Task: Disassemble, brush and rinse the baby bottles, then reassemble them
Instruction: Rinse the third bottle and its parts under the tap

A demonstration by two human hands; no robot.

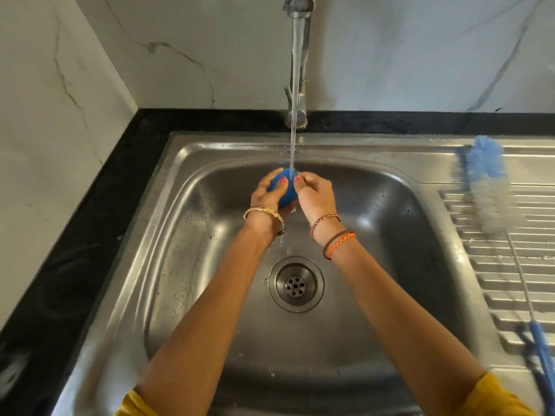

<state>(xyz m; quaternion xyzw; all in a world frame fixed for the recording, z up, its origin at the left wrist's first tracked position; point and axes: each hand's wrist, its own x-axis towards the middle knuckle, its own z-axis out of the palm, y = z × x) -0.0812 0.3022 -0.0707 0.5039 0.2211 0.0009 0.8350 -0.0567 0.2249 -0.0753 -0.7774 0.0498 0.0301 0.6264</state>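
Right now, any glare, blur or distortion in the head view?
Head view: wide-angle bend along the counter edge; glare patches on the sink floor; brush at right soft and smeared; blue part and both hands, left, right, fairly sharp.

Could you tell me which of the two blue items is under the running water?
The blue bottle part, held by both hands; the blue bottle brush lies apart on the drainboard.

A single wide-angle view from the person's head looks forward and steeply down into a steel sink (168, 223), close enough that both forearms reach up from the bottom edge toward mid-frame. The faucet (297, 94) rises at top centre against the marble wall ahead. The ribbed drainboard (510, 265) runs off the right edge, the black countertop (75, 250) off the left.
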